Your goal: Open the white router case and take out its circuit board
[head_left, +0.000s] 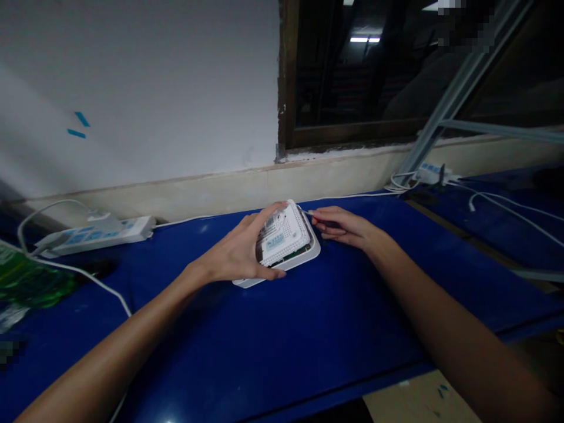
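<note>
A white plastic electronics box, like a router [288, 232], rests on the blue tabletop with its vented cover tilted up from the base. Along the gap on the near side, a strip of green circuit board [297, 254] shows. My left hand [240, 247] is wrapped round the left part of the box, fingers over the far edge and thumb at the near edge. At the box's far right corner, my right hand [337, 226] pinches a thin screwdriver-like tool [305, 211], its tip at the cover's edge. Most of its handle is hidden in the fingers.
A white power strip [101, 234] with a plug and cable lies at the left by the wall. Green plastic packaging [33, 276] is at the far left. Another power strip [432, 172] sits at the right, behind a metal frame [449, 111]. A cardboard piece [418, 402] shows below the table edge.
</note>
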`<state>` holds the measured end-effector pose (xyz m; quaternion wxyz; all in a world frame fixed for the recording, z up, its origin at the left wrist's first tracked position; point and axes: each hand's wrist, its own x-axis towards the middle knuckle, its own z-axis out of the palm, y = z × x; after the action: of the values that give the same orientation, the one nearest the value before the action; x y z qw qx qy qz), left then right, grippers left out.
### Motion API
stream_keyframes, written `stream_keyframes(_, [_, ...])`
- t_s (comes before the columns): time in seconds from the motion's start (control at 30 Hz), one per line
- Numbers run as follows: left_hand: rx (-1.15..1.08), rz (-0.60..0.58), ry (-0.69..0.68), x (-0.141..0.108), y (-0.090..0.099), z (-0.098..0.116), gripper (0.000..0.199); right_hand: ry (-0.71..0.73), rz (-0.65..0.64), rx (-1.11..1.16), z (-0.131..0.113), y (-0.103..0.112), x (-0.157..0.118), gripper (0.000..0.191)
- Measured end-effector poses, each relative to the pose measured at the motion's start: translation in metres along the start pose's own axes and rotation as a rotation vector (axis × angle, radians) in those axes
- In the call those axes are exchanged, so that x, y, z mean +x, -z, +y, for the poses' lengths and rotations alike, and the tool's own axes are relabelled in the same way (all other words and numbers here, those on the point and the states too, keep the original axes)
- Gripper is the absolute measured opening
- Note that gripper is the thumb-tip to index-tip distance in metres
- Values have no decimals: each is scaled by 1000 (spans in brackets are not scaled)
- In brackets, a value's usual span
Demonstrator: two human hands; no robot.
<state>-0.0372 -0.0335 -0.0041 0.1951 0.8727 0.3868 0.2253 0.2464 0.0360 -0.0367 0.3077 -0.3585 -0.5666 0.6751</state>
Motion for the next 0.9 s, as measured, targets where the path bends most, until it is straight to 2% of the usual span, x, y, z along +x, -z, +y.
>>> stream_keyframes(0.17, [77,-77,52,-5,4,-6,125,-58,80,-316,-10,18,-14,36])
stream_keyframes(0.3, [141,-120,58,-6,-2,-15,120,-79,131,-478,-14,23,-19,37])
stream_keyframes(0.47, [185,-88,38,-3,-7,-15,112,-84,138,-573,-15,21,-18,38])
stream_keyframes(0.6, [193,-16,53,-2,0,-10,101,-46,221,-678,-11,22,-14,34])
stream_keyframes(0.73, [181,-8,32,-4,8,-9,91,57,291,-882,-7,8,-13,20])
stream_keyframes(0.83, [167,-56,-2,-6,11,-12,84,84,423,-1110,-2,-17,-14,17])
stream_keyframes(0.9, [165,-92,-18,-7,11,-14,80,68,452,-1220,4,-33,-13,20])
